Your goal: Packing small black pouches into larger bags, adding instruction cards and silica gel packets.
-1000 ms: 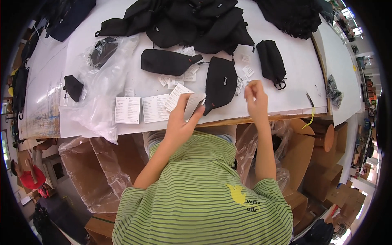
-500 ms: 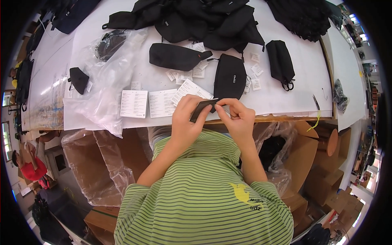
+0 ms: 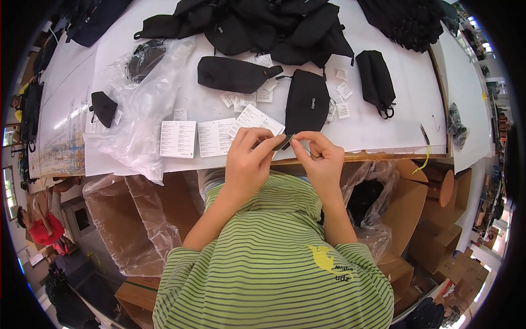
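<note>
At the table's front edge, my left hand (image 3: 249, 159) is closed around a small dark flat piece, like a card or tag (image 3: 284, 143), mostly hidden by the fingers. The thumb and forefinger of my right hand (image 3: 322, 159) are pinched together at the piece's right corner; what lies between them is too small to make out. Just beyond my hands lies a black zippered pouch (image 3: 307, 101) with pale lettering. White printed cards (image 3: 178, 139) lie in a row to the left. Behind them rests another black pouch (image 3: 233, 75), with small white labels (image 3: 240, 101) beside it.
Black pouches (image 3: 274, 30) are heaped at the back, and one pouch (image 3: 376, 82) lies at the right. Clear plastic (image 3: 145, 109) covers the table's left part. Snips (image 3: 424, 135) with a yellow cord lie near the front right edge. Cardboard boxes (image 3: 405, 203) stand below. A person in red is far left.
My left fingers have folded further over the dark piece, so less of it shows. Both hands stay close together at the table edge. The view has shifted slightly.
</note>
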{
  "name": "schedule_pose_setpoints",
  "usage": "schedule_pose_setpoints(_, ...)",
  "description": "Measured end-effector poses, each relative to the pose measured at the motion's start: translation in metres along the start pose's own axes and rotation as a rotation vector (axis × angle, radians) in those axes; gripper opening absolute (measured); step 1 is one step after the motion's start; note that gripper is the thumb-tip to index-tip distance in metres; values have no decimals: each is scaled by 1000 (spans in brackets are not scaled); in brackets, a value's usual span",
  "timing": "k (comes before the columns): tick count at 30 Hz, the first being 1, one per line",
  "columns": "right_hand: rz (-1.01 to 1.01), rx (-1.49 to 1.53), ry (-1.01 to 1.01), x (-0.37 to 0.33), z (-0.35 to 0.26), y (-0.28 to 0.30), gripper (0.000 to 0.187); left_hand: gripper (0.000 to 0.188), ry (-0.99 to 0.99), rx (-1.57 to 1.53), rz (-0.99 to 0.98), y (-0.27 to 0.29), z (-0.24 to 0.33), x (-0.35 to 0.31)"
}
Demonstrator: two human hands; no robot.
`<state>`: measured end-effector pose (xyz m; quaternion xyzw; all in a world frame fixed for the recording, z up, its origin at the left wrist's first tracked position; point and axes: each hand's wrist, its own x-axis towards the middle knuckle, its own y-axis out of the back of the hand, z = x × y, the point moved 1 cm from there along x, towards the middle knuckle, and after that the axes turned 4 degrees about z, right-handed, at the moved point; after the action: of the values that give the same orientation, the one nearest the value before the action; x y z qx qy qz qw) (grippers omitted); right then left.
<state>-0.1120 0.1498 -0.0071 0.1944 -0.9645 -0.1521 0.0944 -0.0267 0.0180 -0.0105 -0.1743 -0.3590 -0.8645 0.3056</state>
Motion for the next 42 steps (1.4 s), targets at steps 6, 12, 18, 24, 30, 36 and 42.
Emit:
schedule_pose_setpoints(6,4,73,-9,-3,4,5,10,13,341,-607,-179,6,-10,-5)
schedule_pose_setpoints(12,-277,89,-52,-11,15,11,13,9,651,-749,-404,1,-16,-14)
schedule_pose_setpoints(18,-273,299,-159,-20,28,11,12,10,598,-732,-366,-6,-14,-13)
schedule_pose_setpoints(24,-331,278,-245,-23,30,22,16,11,197,-264,-291,-37,-41,-1)
schedule_pose_setpoints(30,-286,-62,-257,-22,31,55,12,24,-27,73,-329,-54,-63,1)
schedule_pose_setpoints(36,-79,-195,-252,-26,40,50,14,16,45,-88,-390,-58,-53,5)
schedule_pose_setpoints(42,-64,-220,-172,-22,30,32,14,15,293,-375,-413,-54,-26,2)
